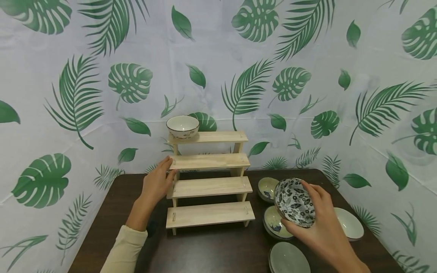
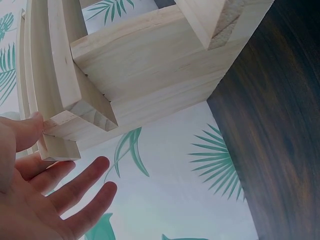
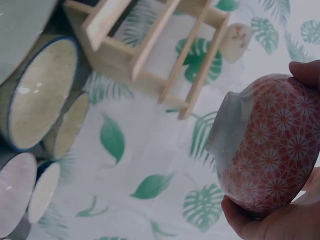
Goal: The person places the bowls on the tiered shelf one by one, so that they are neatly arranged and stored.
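Note:
My right hand (image 1: 322, 223) grips a bowl (image 1: 295, 203) by its rim, tilted so its black-and-white floral inside shows in the head view. Its red flower-patterned outside and pale foot appear in the right wrist view. My left hand (image 1: 157, 185) pinches the left end of the second step from the top on a four-step wooden stand (image 1: 209, 214). In the left wrist view, the thumb and index finger are at the step's end, while the other fingers (image 2: 82, 185) extend below. A white bowl (image 1: 183, 127) with a floral outside sits at the top step's left end.
Two cream bowls with blue marks, a far one (image 1: 268, 188) and a nearer one (image 1: 274, 223), stand right of the stand. A grey-green bowl (image 1: 289, 259) is at the front, and a white bowl (image 1: 349, 223) at far right. Leaf-patterned cloth (image 1: 211, 94) hangs behind the dark table (image 1: 205, 252).

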The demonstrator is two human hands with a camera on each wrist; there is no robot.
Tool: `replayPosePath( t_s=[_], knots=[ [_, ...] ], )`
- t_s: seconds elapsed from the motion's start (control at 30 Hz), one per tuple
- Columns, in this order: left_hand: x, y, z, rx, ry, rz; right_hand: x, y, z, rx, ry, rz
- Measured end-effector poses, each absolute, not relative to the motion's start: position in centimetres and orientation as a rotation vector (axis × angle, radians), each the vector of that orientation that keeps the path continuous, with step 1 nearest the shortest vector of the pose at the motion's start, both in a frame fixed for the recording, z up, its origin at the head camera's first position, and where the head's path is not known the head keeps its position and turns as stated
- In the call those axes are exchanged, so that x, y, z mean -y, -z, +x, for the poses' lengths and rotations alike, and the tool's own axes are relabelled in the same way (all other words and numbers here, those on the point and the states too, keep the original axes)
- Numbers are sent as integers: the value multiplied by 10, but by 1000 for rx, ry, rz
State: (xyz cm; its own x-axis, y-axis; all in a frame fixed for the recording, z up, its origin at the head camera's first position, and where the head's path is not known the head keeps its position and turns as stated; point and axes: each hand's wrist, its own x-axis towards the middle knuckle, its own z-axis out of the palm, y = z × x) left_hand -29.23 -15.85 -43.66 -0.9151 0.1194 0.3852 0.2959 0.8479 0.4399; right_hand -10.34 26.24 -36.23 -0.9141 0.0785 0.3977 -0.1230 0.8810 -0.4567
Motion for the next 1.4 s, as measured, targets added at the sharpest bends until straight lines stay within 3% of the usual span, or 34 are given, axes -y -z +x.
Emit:
replayPosePath(
  t_s=[1.4],
  knots=[
    [160, 438, -294, 2678, 738, -301, -194, 335, -179, 2605, -810, 167]
  ],
)
